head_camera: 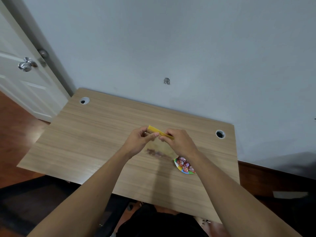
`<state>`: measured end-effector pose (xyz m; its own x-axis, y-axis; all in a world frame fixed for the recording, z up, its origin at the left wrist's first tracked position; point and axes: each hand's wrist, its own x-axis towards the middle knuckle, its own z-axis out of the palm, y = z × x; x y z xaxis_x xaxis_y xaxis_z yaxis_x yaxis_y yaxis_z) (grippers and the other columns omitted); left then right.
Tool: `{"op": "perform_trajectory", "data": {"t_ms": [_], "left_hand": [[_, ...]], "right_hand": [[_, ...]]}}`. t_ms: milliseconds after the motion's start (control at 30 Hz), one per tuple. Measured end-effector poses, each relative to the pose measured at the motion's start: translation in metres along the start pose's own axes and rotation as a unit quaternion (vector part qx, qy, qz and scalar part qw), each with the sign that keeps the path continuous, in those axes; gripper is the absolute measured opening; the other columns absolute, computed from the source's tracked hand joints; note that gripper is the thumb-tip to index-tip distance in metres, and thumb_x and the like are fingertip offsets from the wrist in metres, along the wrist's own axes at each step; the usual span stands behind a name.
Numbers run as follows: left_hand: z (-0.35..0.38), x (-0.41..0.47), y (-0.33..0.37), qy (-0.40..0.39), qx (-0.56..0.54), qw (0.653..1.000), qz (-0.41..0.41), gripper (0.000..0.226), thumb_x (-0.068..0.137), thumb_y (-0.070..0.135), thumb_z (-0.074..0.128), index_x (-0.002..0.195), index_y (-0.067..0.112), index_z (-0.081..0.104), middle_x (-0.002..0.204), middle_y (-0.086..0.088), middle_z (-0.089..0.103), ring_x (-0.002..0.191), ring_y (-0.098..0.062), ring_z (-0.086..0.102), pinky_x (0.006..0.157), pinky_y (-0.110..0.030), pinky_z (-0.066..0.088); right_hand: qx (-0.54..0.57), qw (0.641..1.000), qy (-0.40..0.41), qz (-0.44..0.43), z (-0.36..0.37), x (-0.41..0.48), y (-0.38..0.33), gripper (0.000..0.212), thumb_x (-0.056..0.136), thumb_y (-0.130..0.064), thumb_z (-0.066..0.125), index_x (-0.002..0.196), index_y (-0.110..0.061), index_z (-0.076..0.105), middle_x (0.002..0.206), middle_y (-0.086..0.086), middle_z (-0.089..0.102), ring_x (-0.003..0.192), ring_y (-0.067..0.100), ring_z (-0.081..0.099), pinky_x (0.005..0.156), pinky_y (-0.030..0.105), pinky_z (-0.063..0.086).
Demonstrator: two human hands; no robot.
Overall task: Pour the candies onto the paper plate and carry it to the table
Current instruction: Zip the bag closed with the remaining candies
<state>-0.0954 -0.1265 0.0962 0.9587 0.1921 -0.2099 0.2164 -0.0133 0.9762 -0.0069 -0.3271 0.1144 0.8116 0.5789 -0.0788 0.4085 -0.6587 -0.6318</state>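
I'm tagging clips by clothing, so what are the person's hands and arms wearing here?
Nothing shows on them. The left hand and right hand are bare, with no gloves and no visible rings, watch or bracelets. Both forearms are uncovered as far back as the frame shows, so no sleeves are in view.

both hands (159, 137) grip yellow-topped bag (159, 132) abv desk (89, 134).

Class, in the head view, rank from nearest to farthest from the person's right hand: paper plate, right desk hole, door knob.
1. Paper plate, just below the right hand.
2. Right desk hole, to its right.
3. Door knob, far left.
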Motion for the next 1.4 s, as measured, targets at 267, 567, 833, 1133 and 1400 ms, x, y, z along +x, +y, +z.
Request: {"op": "perform_trajectory", "data": {"t_ms": [267,567,833,1133,1400], "left_hand": [[0.004,0.002,0.002,0.091,0.085,0.992,0.019,0.021,0.093,0.014,0.081,0.09,-0.006,0.074,0.082,-0.021,0.077,0.061,0.005,0.061,0.062,-0.009,0.043],[0.001,0.005,0.0,0.109,0.076,0.991,0.017,0.02,0.093,0.019,0.081,0.091,0.0,0.076,0.086,-0.018,0.08,0.077,-0.012,0.069,0.08,-0.033,0.056],[-0.006,0.007,-0.003,0.132,0.062,0.989,0.002,0.019,0.094,0.02,0.08,0.091,0.002,0.075,0.088,-0.017,0.081,0.083,-0.032,0.071,0.086,-0.047,0.057],[-0.015,0.009,-0.002,0.158,0.052,0.986,-0.012,0.017,0.093,0.026,0.08,0.091,0.009,0.078,0.087,-0.009,0.083,0.082,-0.019,0.069,0.086,-0.047,0.057],[-0.018,0.01,-0.002,0.159,0.04,0.986,-0.011,0.016,0.095,0.023,0.079,0.095,0.007,0.078,0.09,-0.013,0.082,0.084,-0.026,0.072,0.089,-0.045,0.057]], "right_hand": [[0.006,1.0,-0.005,0.009,0.003,0.002,0.006,0.033,0.095,-0.056,0.073,0.088,-0.024,0.08,0.066,-0.008,0.066,0.062,0.006,0.055,0.06,0.031,0.039],[-0.016,1.0,0.005,0.013,0.002,0.008,0.004,0.041,0.09,-0.067,0.072,0.086,-0.027,0.081,0.061,-0.009,0.062,0.062,0.006,0.055,0.058,0.034,0.04],[-0.017,1.0,0.008,0.012,0.001,0.009,0.011,0.038,0.088,-0.065,0.073,0.083,-0.028,0.081,0.062,-0.013,0.067,0.061,0.001,0.057,0.059,0.03,0.039],[-0.036,0.999,-0.003,0.02,-0.003,0.01,0.011,0.054,0.086,-0.076,0.065,0.086,-0.023,0.076,0.07,-0.005,0.069,0.074,0.017,0.064,0.069,0.042,0.054],[-0.035,0.999,-0.005,0.024,-0.004,0.01,0.007,0.066,0.08,-0.085,0.059,0.089,-0.022,0.078,0.073,-0.005,0.072,0.075,0.017,0.066,0.07,0.044,0.058]]}}
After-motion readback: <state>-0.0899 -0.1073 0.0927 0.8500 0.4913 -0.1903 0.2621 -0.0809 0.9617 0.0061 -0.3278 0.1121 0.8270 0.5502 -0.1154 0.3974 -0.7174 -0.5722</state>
